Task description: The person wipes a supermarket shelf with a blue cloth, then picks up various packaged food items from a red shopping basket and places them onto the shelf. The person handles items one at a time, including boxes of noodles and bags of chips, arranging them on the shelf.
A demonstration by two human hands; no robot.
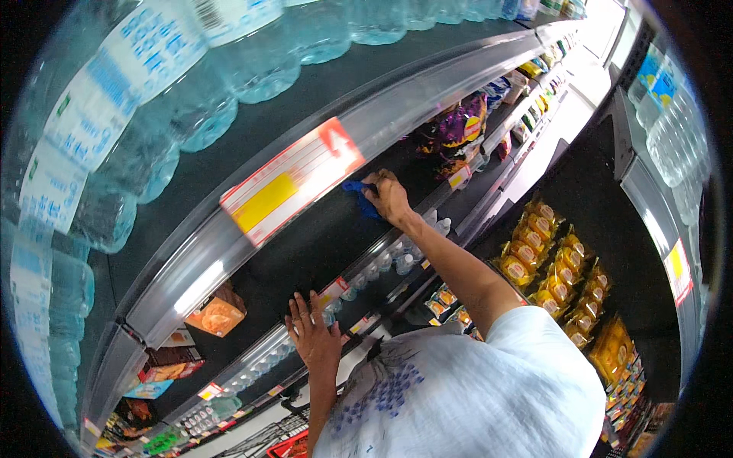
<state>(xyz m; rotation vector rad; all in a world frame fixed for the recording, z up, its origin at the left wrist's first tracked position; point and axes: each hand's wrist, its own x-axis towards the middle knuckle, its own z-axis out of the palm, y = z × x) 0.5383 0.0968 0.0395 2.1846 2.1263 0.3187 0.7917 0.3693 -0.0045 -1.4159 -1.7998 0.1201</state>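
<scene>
My right hand (388,197) reaches over a dark shelf (305,240) and is closed on a crumpled blue cloth (362,200), which touches the shelf surface. Lower and to the left, my left hand (313,332) lies on the shelf's front edge with its fingers spread, holding nothing. Beside it on that edge is a price label (334,290). Purple snack bags (458,126) stand on the same shelf, beyond my right hand. At its other end is an orange box (218,311).
Large bottles in clear blue plastic (267,69) line the shelf above, whose rail bears a big red, white and yellow sign (294,182). Small bottles (275,347) fill a lower shelf. Yellow-orange packs (565,275) hang at the right. A red basket (290,445) shows below.
</scene>
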